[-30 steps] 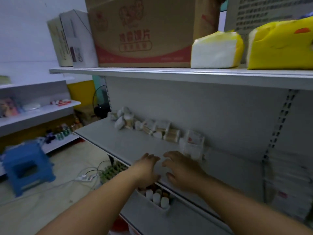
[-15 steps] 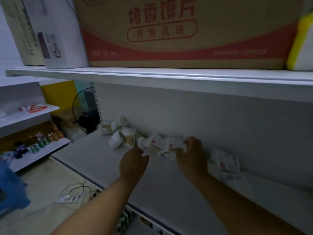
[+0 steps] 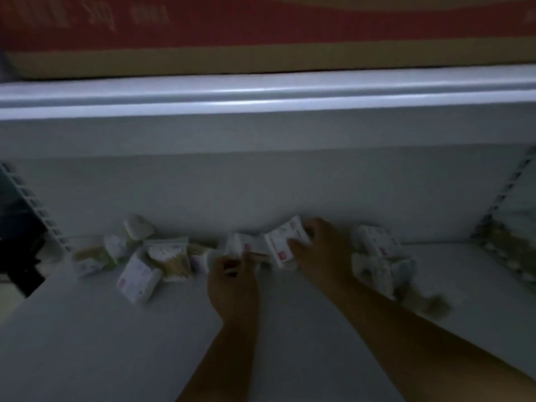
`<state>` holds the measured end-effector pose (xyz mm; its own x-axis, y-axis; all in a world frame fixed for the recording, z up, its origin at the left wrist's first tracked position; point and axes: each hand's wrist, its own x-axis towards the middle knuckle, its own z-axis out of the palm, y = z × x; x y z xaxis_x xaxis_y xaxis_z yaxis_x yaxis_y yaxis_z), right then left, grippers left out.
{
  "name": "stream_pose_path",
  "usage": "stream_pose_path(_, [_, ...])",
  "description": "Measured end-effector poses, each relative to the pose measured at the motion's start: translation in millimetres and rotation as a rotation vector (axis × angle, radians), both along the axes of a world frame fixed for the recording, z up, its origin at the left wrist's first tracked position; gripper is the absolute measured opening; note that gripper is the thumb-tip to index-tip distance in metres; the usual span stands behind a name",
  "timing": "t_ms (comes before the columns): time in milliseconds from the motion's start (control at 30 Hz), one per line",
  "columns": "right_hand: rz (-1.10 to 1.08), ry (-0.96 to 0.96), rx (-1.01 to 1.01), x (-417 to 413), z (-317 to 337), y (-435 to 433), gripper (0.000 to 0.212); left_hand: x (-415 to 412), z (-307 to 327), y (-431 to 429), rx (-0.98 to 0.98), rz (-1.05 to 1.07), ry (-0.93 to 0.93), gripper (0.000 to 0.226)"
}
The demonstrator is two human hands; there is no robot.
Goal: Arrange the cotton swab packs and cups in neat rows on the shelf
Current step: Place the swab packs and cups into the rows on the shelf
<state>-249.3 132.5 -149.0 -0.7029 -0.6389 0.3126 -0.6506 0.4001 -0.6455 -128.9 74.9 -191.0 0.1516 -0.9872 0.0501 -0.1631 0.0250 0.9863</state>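
1. The shelf (image 3: pixel 87 329) is dim. Cotton swab packs lie along its back edge, against the rear panel.
2. The right hand (image 3: pixel 322 253) reaches to the back of the shelf. Its fingers are curled round a white pack (image 3: pixel 280 243) with a red mark, which stands tilted near the panel.
3. The left hand (image 3: pixel 232 285) is just beside it, to the left. Its fingers are curled at a small pack (image 3: pixel 235 247), but blur hides whether they grip it, so I cannot tell.
4. To the left, loose packs (image 3: pixel 137 278) lie jumbled at different angles, among them a clear bag of wooden-stemmed swabs (image 3: pixel 171 259).
5. To the right of the right hand, a stack of packs (image 3: pixel 377 256) sits near the panel, blurred.
6. Above, the upper shelf (image 3: pixel 261 91) carries a cardboard box (image 3: pixel 261 39) with a red band.
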Motion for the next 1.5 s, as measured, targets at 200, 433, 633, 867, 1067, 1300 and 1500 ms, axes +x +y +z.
stream_pose_path(200, [0.022,-0.687,-0.498,24,8,25,0.050,16,16,4,-0.077,-0.025,0.310,0.011])
stream_pose_path(433, [0.098,-0.905,-0.697,-5,51,109,0.025,-14,48,36,-0.026,-0.148,0.530,0.007])
stream_pose_path(633, [-0.014,-0.761,-0.685,-61,57,232,0.033,-87,73,161,0.037,-0.433,0.429,0.010])
stream_pose_path(867, [-0.184,-0.858,-0.701,-147,13,412,0.024,-199,26,322,0.330,-0.704,0.431,0.017])
stream_pose_path(1067, [-0.254,-0.915,-0.656,-195,-3,491,0.016,-251,25,401,0.355,-0.935,0.406,0.026])
stream_pose_path(1300, [-0.306,-0.905,-0.580,-267,-9,510,0.019,-312,26,418,0.221,-0.925,0.276,0.033])
stream_pose_path(1500, [-0.212,-0.628,-0.237,-321,-20,499,0.020,-313,7,392,0.040,-0.632,0.141,0.038])
